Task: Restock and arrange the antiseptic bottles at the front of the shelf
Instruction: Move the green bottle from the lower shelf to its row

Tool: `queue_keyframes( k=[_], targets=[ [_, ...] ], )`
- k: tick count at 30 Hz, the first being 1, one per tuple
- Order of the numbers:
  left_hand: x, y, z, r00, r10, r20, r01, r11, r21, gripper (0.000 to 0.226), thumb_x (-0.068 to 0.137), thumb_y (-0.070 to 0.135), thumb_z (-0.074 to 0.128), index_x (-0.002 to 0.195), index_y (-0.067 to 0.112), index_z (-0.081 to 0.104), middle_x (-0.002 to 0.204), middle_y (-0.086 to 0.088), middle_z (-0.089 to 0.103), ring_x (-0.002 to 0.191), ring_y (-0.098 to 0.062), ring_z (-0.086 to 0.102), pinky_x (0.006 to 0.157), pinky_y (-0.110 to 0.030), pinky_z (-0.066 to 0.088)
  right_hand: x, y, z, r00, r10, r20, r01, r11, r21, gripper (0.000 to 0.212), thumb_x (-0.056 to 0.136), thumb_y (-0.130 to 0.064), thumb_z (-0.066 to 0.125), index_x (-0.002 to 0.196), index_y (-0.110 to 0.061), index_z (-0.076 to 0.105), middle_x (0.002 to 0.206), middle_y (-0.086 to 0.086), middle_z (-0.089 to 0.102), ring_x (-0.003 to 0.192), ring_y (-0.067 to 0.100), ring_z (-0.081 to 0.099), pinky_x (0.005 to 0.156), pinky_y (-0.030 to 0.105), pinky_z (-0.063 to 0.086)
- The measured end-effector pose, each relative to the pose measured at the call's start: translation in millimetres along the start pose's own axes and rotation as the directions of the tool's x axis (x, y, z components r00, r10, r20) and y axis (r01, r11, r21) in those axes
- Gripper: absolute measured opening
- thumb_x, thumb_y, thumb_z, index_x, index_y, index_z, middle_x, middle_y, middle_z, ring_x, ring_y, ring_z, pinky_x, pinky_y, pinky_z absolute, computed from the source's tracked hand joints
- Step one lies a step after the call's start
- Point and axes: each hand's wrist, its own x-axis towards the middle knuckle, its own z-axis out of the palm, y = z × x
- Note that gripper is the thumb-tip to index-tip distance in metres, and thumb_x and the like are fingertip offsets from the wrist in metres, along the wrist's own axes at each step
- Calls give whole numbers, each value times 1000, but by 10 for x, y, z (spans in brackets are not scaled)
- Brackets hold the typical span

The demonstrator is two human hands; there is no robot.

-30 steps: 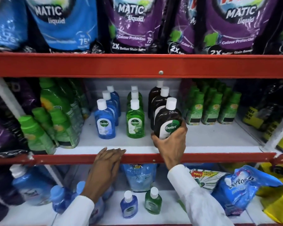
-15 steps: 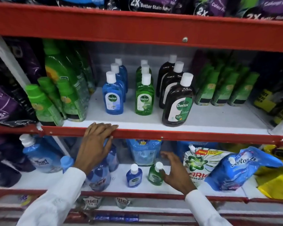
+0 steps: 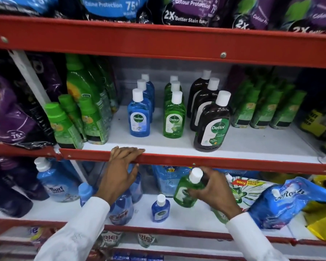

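On the middle shelf (image 3: 177, 147) stand three rows of antiseptic bottles: blue ones (image 3: 139, 114), green ones (image 3: 174, 117) and dark brown ones, the front brown bottle (image 3: 212, 123) closest to the edge. My right hand (image 3: 213, 193) grips a small green antiseptic bottle (image 3: 184, 193), tilted and lifted above the lower shelf, just under the red rail. A small blue antiseptic bottle (image 3: 160, 209) stands upright on the lower shelf to its left. My left hand (image 3: 120, 170) rests over the red front rail (image 3: 233, 165) of the middle shelf, fingers curled on it.
Green detergent bottles (image 3: 77, 117) crowd the left of the middle shelf, more green ones (image 3: 262, 108) the right. Blue bottles (image 3: 58, 183) and pouches (image 3: 286, 200) fill the lower shelf. Purple and blue refill pouches (image 3: 192, 10) hang over the top rail.
My right hand closed around the small green bottle on the lower shelf and lifted it, tilted. Before that it let go of the brown bottle on the middle shelf. The left hand stayed on the rail.
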Motion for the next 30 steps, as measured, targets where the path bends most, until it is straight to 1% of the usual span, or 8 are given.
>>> queue_keyframes(
  k=[2,7,11,16,20,25,28,30],
  targets=[
    [5,8,2,1000,-16,0,16,1000,-25,57,76,14,59,131,31,55,125,0,62,118,-16,46,116,-44,23,-9,-393,-292,998,-49,-44,53,993,110,56,55,-10,93,94,-37,65,82,-17,74,79,-6,71,69,15,57],
    [2,11,-4,1000,-31,5,31,998,-53,65,68,10,57,129,32,57,125,1,62,119,-13,46,118,-42,18,252,-1109,-645,968,-181,-175,225,933,281,45,57,-19,86,97,-29,70,90,-12,80,85,9,76,79,35,61],
    [9,3,-20,999,-37,21,39,996,-77,68,65,8,56,129,31,57,125,-1,62,119,-13,45,120,-36,11,542,-1376,-572,943,-211,-258,240,967,85,45,60,-27,85,102,-21,70,90,-7,78,80,7,73,76,33,60],
    [14,40,-67,999,-41,21,43,994,-102,69,64,8,57,129,31,58,127,-2,62,122,-10,41,117,-16,-4,801,-1384,-420,954,-194,-228,167,977,-132,36,66,-25,86,95,-13,69,95,7,76,83,24,69,75,40,57],
    [4,66,-92,998,-48,29,51,991,-120,69,65,8,55,130,32,57,130,-3,61,124,-13,42,116,-16,-6,877,-1340,-358,960,-183,-211,158,979,-130,36,69,-21,84,101,-13,69,97,7,76,82,20,69,75,35,57],
    [1,69,-83,999,-35,16,36,991,-128,68,65,8,56,130,29,57,129,-3,61,123,-9,39,116,-14,-8,837,-1280,-324,962,-205,-180,193,978,-82,57,73,-16,83,126,-14,62,114,5,74,88,9,63,82,19,48],
    [-10,55,-78,998,-44,35,47,992,-119,69,67,9,54,132,31,55,131,-2,59,126,-13,42,119,-21,-5,758,-1205,-300,953,-210,-219,201,977,-67,67,74,-19,84,134,-14,56,121,4,72,92,3,59,81,5,42],
    [-12,36,-84,997,-29,68,35,996,-82,71,69,12,55,136,34,50,137,-1,56,130,-17,42,122,-31,2,630,-1122,-278,926,-248,-285,245,968,-46,69,73,-22,85,135,-17,55,125,0,69,101,3,60,89,8,45]
  ],
)
